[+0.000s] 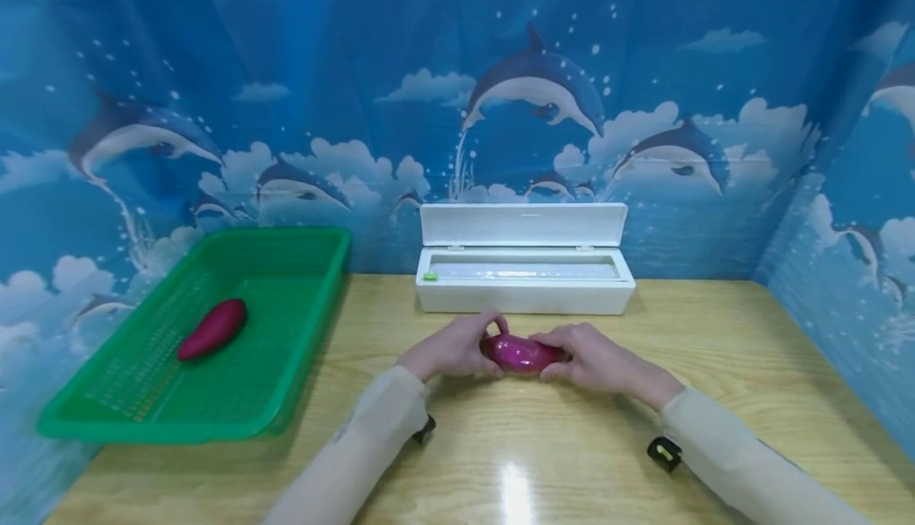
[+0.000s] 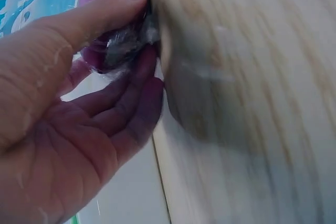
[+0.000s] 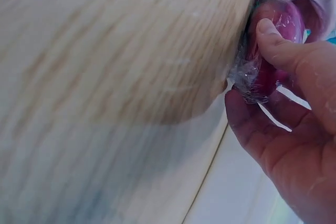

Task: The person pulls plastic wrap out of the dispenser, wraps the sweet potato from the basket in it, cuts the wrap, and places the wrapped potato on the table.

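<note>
A shiny purple-red sweet potato [image 1: 520,354] is held just over the table between both hands, with clear plastic wrap around it. My left hand [image 1: 461,346] grips its left end between thumb and fingers. At the other end, my right hand [image 1: 589,357] pinches it in the same way. Crumpled plastic wrap [image 3: 245,74] bunches at the right end in the right wrist view. The left wrist view shows loose film [image 2: 123,45] gathered by the left thumb. Parts of both ends are covered by the fingers.
Behind the hands stands a white plastic wrap dispenser [image 1: 525,299] with its lid [image 1: 525,225] raised. On the left, a green basket [image 1: 303,334] holds another purple-red sweet potato [image 1: 213,330]. The wooden table [image 1: 572,469] meets dolphin-printed curtains [image 1: 322,72] at the back and right.
</note>
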A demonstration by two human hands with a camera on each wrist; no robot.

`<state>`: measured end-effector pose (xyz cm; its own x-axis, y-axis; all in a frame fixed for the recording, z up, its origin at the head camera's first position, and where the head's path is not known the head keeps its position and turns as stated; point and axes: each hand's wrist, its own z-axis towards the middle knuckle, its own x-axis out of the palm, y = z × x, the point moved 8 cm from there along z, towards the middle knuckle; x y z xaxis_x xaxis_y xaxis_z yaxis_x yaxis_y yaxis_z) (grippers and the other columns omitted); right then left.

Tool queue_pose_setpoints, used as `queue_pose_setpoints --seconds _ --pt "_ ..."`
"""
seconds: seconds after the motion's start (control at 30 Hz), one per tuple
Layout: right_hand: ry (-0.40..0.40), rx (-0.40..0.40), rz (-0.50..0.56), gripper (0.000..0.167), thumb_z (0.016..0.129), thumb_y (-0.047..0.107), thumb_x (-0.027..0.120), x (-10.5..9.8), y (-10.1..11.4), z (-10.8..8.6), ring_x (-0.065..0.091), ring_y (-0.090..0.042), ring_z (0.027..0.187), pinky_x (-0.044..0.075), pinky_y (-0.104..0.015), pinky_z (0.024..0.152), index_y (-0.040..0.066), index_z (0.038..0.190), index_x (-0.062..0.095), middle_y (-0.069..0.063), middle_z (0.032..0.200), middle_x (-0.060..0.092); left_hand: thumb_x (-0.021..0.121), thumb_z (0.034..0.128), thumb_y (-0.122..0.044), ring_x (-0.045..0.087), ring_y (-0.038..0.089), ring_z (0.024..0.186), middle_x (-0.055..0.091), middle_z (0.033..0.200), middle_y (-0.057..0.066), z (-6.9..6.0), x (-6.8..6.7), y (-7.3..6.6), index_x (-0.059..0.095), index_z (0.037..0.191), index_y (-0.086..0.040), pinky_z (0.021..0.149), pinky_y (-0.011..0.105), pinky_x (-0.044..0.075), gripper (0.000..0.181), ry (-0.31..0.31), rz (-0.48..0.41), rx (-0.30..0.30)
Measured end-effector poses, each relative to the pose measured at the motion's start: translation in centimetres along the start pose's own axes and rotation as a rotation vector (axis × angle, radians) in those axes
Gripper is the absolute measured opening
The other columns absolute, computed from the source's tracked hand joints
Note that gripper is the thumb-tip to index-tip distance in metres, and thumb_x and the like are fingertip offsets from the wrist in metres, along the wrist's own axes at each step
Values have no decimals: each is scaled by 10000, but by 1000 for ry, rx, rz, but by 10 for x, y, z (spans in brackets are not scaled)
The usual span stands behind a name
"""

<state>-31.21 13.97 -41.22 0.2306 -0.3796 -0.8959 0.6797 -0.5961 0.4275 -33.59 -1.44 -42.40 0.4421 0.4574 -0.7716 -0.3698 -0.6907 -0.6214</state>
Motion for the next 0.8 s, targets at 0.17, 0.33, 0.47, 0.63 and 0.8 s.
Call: queue_pose_setpoints --seconds 0.17,0.33,0.47,0.63,0.8 --pt "37 -5 35 548 894 222 778 3 -1 2 732 -224 971 592 -274 810 -49 1344 623 -186 1151 749 901 772 -210 647 118 997 684 1121 11 2 1 0 554 1191 -226 975 325 543 545 22 27 -16" --pt "37 12 59 534 903 210 767 3 0 4 701 -152 919 560 -233 755 -46 1348 621 -162 1115 751 894 781 -192 653 143 1041 686 1141 17 2 -1 1 555 1206 -229 1012 353 535 545 16 18 -23" --pt "0 70 39 522 910 282 761 5 -4 -3 670 -130 940 568 -266 796 -2 1332 644 -108 1122 734 871 812 -200 638 163 1141 670 1241 10 -2 -2 1 565 1313 -232 1064 374 520 588 -3 16 -14" --pt "-72 154 17 491 887 325 780 -3 -11 -25 655 -135 973 582 -289 823 62 1288 677 -61 1144 707 778 904 -261 594 216 1282 604 1411 20 -15 -23 -13 549 1416 -227 1076 421 522 561 -169 126 17" --pt "-169 254 70 465 866 262 808 -26 -24 -54 622 -61 871 546 -204 699 95 1271 652 -23 1057 717 698 973 -309 584 257 1234 612 1354 51 -21 -55 -24 602 1363 -224 1011 463 526 411 -511 416 34"
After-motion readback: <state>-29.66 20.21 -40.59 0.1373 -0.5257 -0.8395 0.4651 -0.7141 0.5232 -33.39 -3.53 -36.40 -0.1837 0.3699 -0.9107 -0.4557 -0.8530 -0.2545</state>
